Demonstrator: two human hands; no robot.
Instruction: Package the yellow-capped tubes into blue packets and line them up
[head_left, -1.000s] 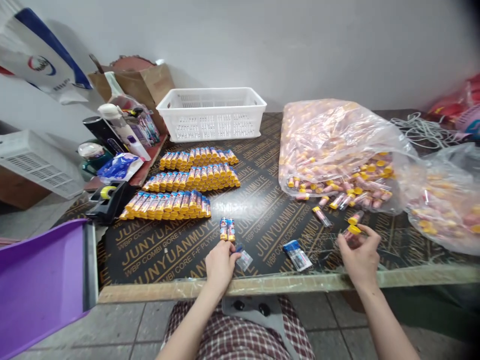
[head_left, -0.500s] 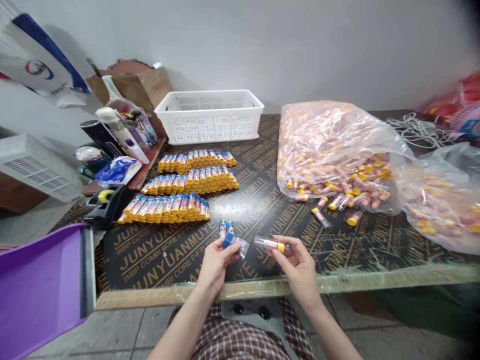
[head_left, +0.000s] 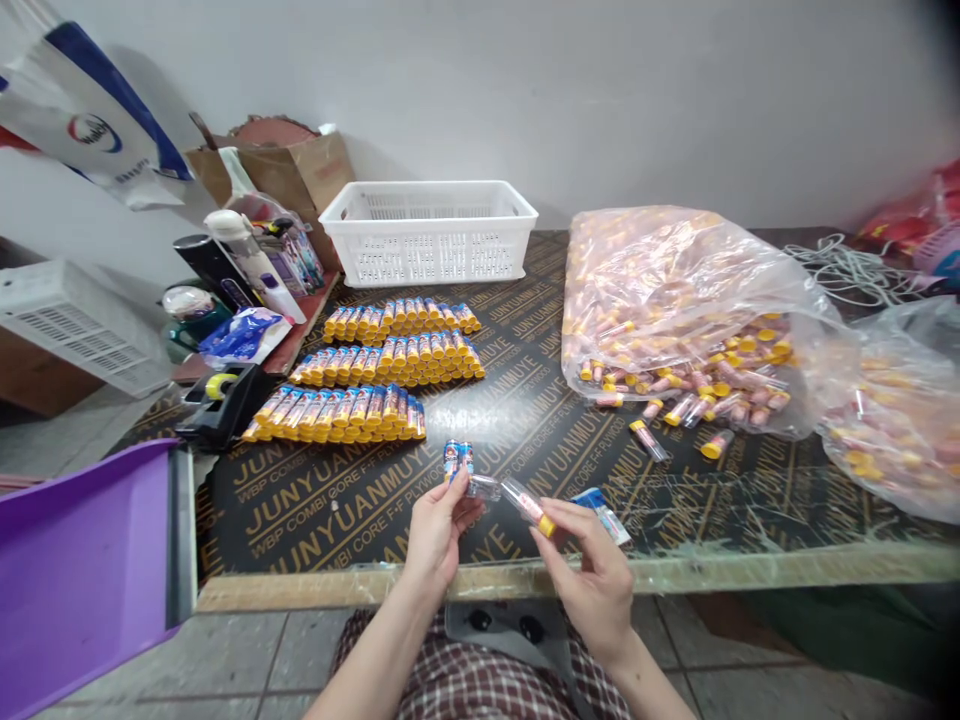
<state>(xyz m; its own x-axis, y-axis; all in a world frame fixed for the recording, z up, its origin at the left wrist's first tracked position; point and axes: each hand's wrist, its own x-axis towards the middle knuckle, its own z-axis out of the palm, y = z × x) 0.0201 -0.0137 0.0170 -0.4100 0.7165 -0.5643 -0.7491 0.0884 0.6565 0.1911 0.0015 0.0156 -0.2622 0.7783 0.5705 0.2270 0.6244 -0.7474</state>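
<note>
Near the table's front edge, my left hand point(head_left: 439, 525) pinches a small clear plastic piece point(head_left: 484, 487). Just beyond its fingertips are two blue-labelled tubes point(head_left: 458, 455). My right hand point(head_left: 589, 560) holds a clear tube with a yellow cap point(head_left: 529, 507), pink content inside, its clear end angled toward the left hand's piece. Beside the right hand lies a blue and white packet of labels point(head_left: 602, 515), partly hidden by the fingers. Labelled tubes with yellow ends lie in three rows, the nearest point(head_left: 337, 412) at left.
A white basket point(head_left: 431, 245) stands by the wall. At right, a plastic bag point(head_left: 637, 290) spills yellow-capped tubes; loose ones point(head_left: 649, 440) lie before it. A tape dispenser point(head_left: 221, 405) and purple dustpan point(head_left: 90, 570) are at left.
The tube in my right hand has tilted, clear end up and left. The blue piece at my left fingertips no longer shows; a clear one does. The packet by the right hand has come into view.
</note>
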